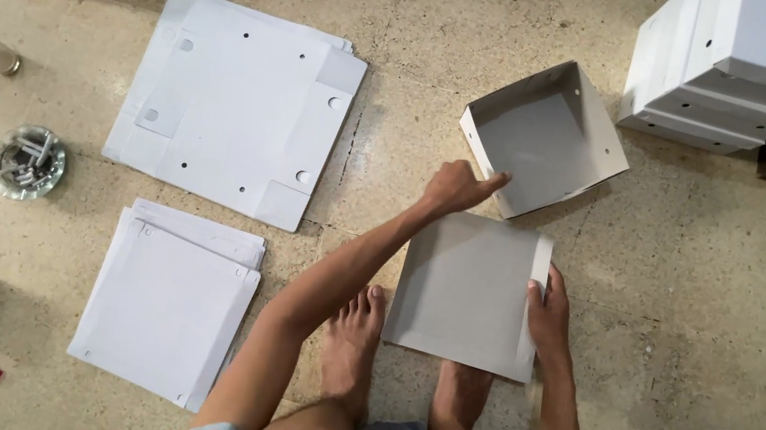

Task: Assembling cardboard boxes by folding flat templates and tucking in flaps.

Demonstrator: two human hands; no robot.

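1. Box folding is mid-way: the right hand (548, 316) grips the flat card sheet (464, 293) at its 3 o'clock edge.
2. The left hand (453, 188), fingers extended and holding nothing, touches the open box (544, 138) at 12 o'clock of the sheet.
3. Next move likely needs both hands creasing the sheet's flaps upright.

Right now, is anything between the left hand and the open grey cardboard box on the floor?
Nothing visible. The left hand already reaches the near edge of the open grey cardboard box.
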